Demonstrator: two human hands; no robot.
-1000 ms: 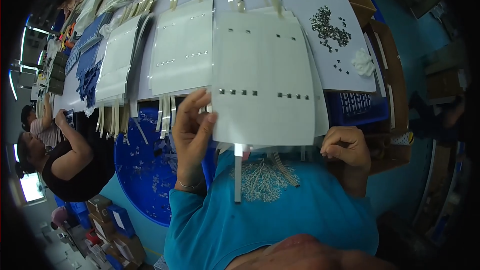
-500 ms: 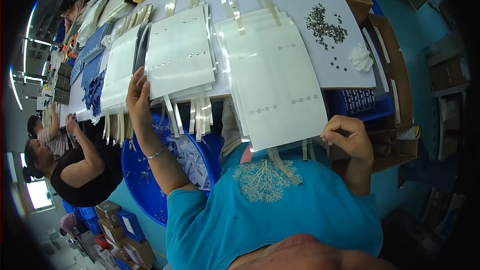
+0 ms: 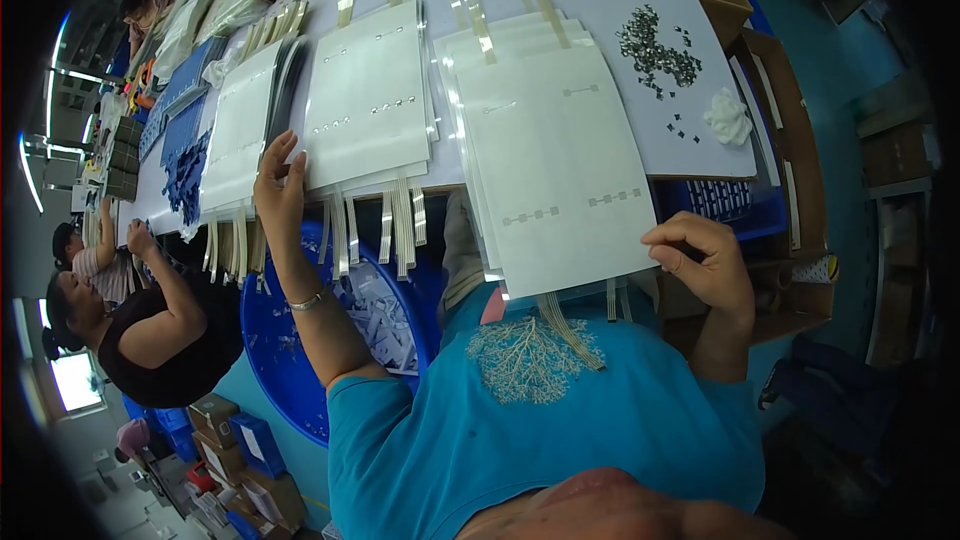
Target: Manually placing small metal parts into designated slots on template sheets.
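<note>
At lower centre, flat tails [image 3: 572, 338] hung nearest us below the front white sheets [image 3: 560, 160], which overhung the desk [image 3: 600, 0] right of centre. Our right hand [image 3: 700, 258] curled narrowly at their corner; farther left, our left hand [image 3: 281, 183] stood by the middle stack [image 3: 370, 75]. We couldn't tell whether either grip pinched anything. A snagged tail could have dragged the sheets askew.

Passable: bare front strip of counter [image 3: 690, 161], right of the right sheet stack [image 3: 560, 155]. Scattered metal pieces [image 3: 655, 50] and crumpled white cloth [image 3: 727, 118] block farther back. Narrow slot only between right and middle sheet stack [image 3: 370, 90]. Left hand [image 3: 280, 180] crowds middle stack's left edge; ribbon tails [image 3: 402, 230] obstruct the front.
</note>
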